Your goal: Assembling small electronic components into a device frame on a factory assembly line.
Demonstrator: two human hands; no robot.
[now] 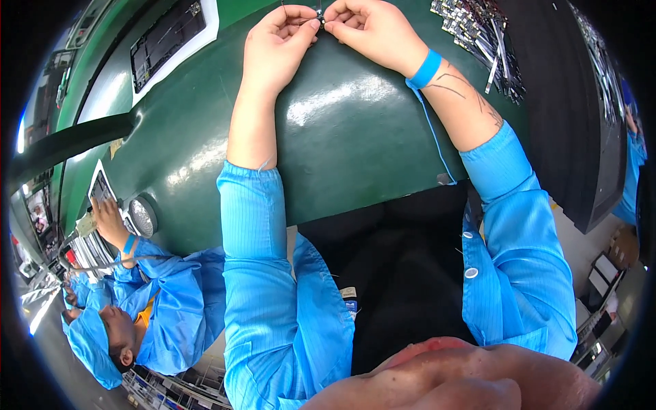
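One broad, glossy green tabletop takes up most of what reaches me over the head view, bright patches of light reflecting off its surface. Beyond its right side I have a long matte-black surface. Two light-blue, finely striped jacket sleeves come up from below, the left sleeve and the right sleeve both ending short of the wrists. At lower left I see a co-worker in a blue jacket and matching cap, one hand raised near a round, pale disc-shaped fixture at the table's edge.

Towards the upper left I make out a dark rectangular panel with a white border. At upper right I find a loose heap of thin silver-and-black strips, near the right forearm. At top centre I have the left hand and the right hand, both with fingers curled and thumbs pinched against forefingers, their tips almost meeting. A bright-blue band circles the right wrist, its slim blue cord trailing to the near table edge. Gripped between both sets of fingertips I see a tiny dark piece, too small for me to identify.
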